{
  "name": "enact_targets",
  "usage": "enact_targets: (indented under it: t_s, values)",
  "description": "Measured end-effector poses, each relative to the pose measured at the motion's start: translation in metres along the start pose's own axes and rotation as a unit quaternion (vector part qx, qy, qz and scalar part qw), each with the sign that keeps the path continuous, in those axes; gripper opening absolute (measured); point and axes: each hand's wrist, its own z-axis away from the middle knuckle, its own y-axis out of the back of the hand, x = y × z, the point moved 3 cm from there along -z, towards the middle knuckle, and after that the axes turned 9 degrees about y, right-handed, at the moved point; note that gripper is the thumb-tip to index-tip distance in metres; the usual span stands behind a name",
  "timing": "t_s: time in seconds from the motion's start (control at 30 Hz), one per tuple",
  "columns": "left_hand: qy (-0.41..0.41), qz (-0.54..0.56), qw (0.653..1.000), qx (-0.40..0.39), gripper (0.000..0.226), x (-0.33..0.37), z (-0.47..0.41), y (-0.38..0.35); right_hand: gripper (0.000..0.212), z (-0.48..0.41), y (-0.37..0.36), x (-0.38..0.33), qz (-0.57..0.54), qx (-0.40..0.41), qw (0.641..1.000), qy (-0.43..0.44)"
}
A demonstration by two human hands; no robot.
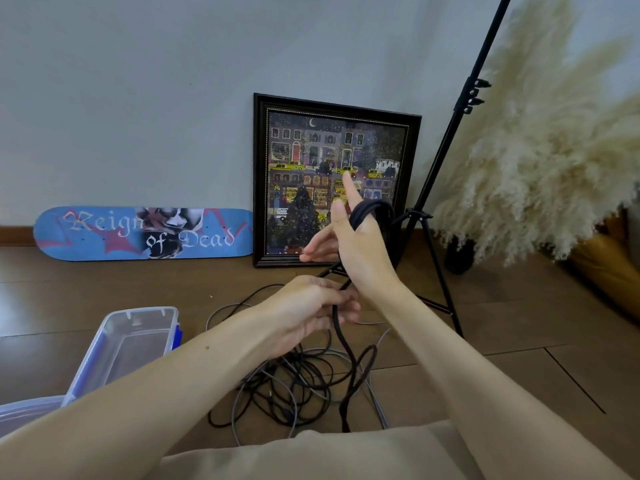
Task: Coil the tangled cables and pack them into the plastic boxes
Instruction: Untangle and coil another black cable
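My right hand is raised with fingers spread, and several turns of a thick black cable are looped around it between thumb and fingers. Lower down my left hand pinches the same black cable, which runs down to the floor. Below the hands lies a tangle of black and grey cables on the wooden floor. An open clear plastic box with blue latches stands at the left, with nothing visible inside. The rim of a second clear box shows at the lower left edge.
A black tripod stand stands right behind my right hand. A framed picture and a blue skateboard deck lean on the wall. Pampas grass fills the right side. My beige-clad lap is at the bottom.
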Motion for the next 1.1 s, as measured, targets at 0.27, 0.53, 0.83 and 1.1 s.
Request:
enact_targets:
  t_s: [0.27,0.53,0.83,1.1]
  values:
    - [-0.015,-0.1,0.995,0.004,0.022,0.007,0.004,0.005,0.06,0.009,-0.008,0.008,0.471,-0.129,0.863,0.128]
    - [-0.023,-0.145,0.985,0.088,0.013,0.023,0.006,0.032,0.059,0.004,-0.006,0.016,0.619,-0.222,0.748,0.085]
    - [-0.023,-0.409,0.91,0.065,0.007,0.023,0.005,0.051,0.054,-0.008,0.018,0.02,0.663,-0.15,0.731,0.062]
    - [-0.249,-0.448,0.842,0.168,0.007,0.066,0.008,0.067,0.093,0.008,0.011,0.031,0.286,-0.346,0.841,-0.301]
